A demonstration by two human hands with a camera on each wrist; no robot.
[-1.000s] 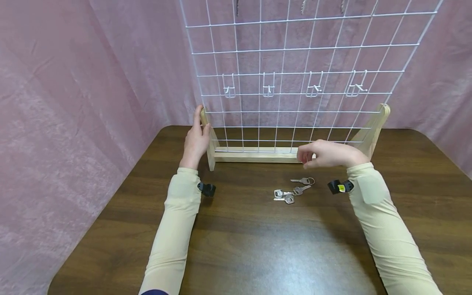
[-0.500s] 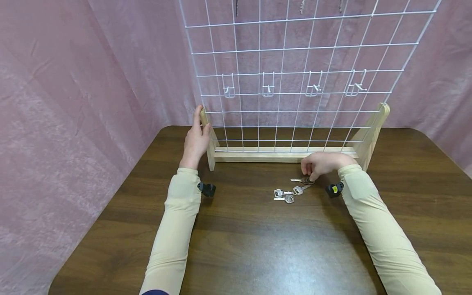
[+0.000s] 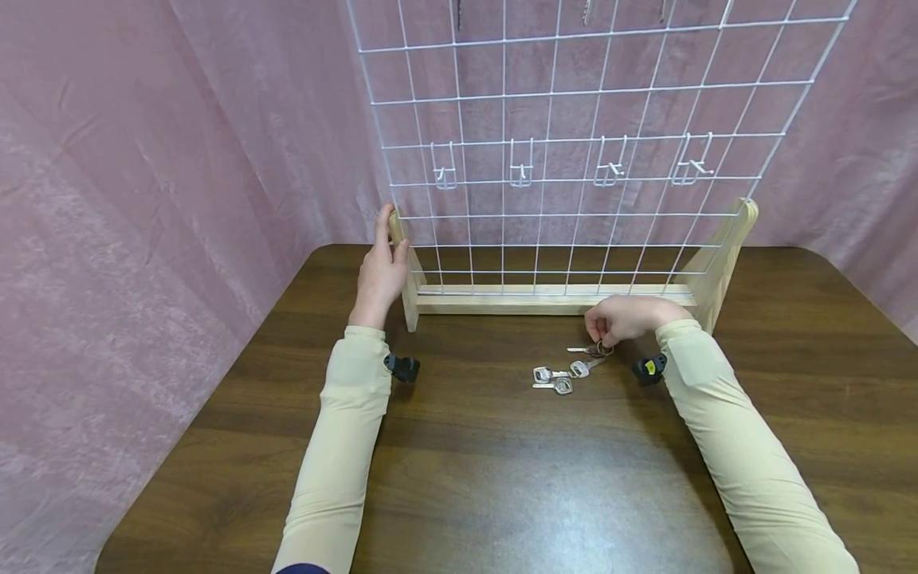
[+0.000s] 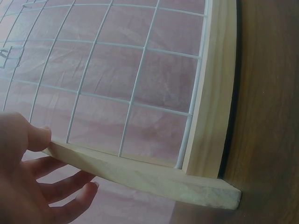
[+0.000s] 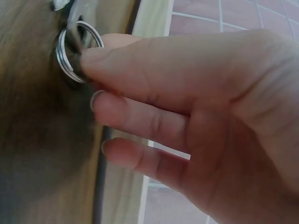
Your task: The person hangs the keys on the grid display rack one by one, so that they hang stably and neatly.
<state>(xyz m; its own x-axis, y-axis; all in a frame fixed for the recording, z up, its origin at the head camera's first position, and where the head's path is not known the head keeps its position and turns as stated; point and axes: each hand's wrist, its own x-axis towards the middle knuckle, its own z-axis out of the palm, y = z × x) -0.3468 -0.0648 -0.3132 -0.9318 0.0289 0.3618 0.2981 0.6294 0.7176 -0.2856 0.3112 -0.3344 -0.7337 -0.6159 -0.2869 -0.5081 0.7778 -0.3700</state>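
Observation:
My left hand grips the left wooden upright of a stand that bears a white wire grid. In the left wrist view the thumb is on one side of the wood and the fingers are on the other. At the front of the stand, my right hand pinches a key by its ring between thumb and index finger. The metal ring shows clearly in the right wrist view, while the fingertips partly cover the key's head. Close by on the table lie several other silver keys.
White hooks hang in a row across the grid. Dangling metal pieces show at the top edge, cut off by the frame. The brown wooden table holds the stand, and a pink curtain surrounds it.
My right hand has come down from above the keys, toward the table, and now pinches the ringed key, which has shifted very slightly. My left hand has stayed on the upright.

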